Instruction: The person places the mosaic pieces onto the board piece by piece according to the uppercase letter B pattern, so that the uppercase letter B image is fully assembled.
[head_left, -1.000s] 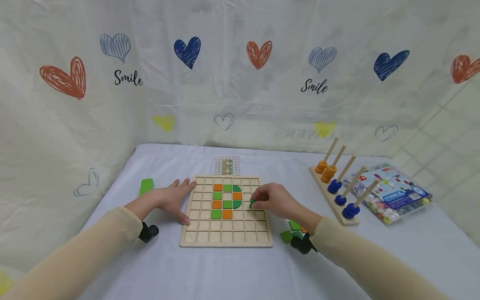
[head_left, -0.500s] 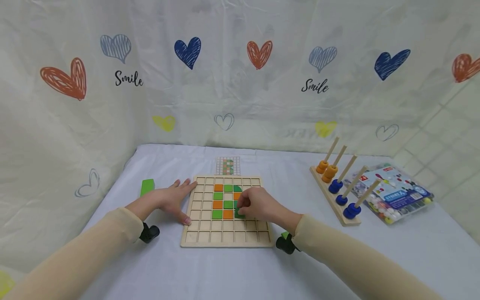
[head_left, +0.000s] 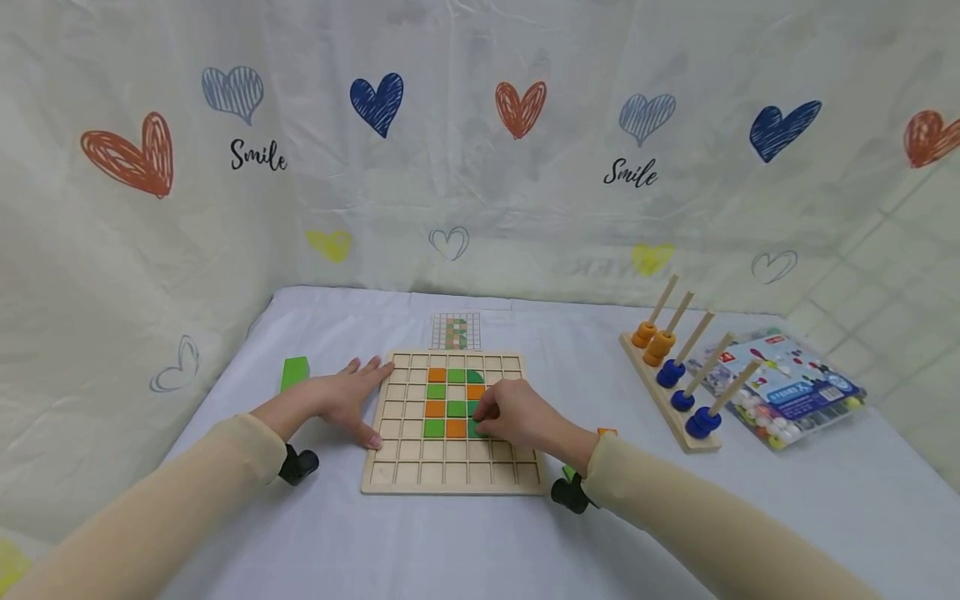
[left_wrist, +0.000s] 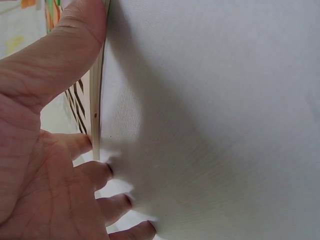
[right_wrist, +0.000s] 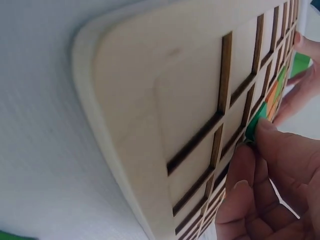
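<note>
A square wooden grid board (head_left: pixel 442 477) lies on the white cloth, with orange and green tiles in several of its cells. My left hand (head_left: pixel 345 400) rests at the board's left edge, fingers spread, thumb near the lower left side. Over the right half of the board, my right hand (head_left: pixel 517 414) pinches a dark green tile (right_wrist: pixel 256 121) between thumb and fingers. That tile sits in a cell right of an orange tile (head_left: pixel 456 428), in the lowest filled row. The fingers partly cover it and the green piece just above.
A small pattern card (head_left: pixel 455 332) lies behind the board. Left of it stands a green block (head_left: pixel 295 372). Loose tiles (head_left: pixel 607 432) lie partly hidden under the right forearm. A wooden peg stand (head_left: pixel 671 400) with orange and blue rings and a clear plastic box (head_left: pixel 795 387) are at right.
My right hand has moved left over the board with the dark green tile, bringing it down into the cell beside the orange one. The left hand has stayed put.
</note>
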